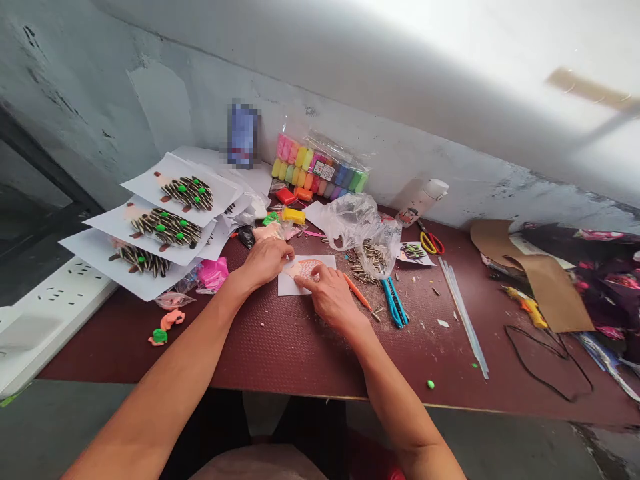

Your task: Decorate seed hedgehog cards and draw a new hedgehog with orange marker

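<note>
We are pressing pink clay (306,269) on a white card (287,285) under our left grip (267,261) and right grip (325,297).
Both are narrow, fingertips on the clay.

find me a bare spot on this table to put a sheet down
The widest bare patch of maroon tabletop lies in front of the left hand and right hand, between the forearms. A narrower one sits between the clear glue sticks and the black cord. The back is crowded: hedgehog seed pictures, clay packs, the seed bag.
</note>
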### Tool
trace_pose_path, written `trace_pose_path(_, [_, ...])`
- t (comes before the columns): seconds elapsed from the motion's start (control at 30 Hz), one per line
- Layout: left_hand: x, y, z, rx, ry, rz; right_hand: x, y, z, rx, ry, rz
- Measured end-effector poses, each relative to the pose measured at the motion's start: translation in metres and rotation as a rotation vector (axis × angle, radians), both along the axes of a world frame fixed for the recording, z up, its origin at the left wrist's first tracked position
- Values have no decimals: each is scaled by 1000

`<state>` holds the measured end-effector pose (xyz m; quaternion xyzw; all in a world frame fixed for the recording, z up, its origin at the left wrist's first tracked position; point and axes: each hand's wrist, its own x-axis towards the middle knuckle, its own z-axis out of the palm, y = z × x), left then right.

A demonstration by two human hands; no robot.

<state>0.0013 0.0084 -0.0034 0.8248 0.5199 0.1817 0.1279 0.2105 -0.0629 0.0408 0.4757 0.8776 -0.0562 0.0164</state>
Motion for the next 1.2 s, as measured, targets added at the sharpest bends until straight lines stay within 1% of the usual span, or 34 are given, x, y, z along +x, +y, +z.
trace_pose_path(0.27, [1,-1,1,2,13,6,0,0,-1,7,3,-5])
trace_pose_path(0.47, [3,-2,4,9,21,8,-6,3,-3,11,2,-95])
trace_pose_path(0.63, [4,-2,4,4,18,11,-10,3,-4,46,-28,-100])
trace_pose_path(0.87, [4,-1,1,32,32,5,-9,4,-6,38,-15,-115])
trace_pose_path(1.07, [5,-2,3,20,51,8,-10,5,-5,40,10,-154])
trace_pose_path(1.2, [6,-3,4,22,50,11,-13,5,-5,55,-23,-147])
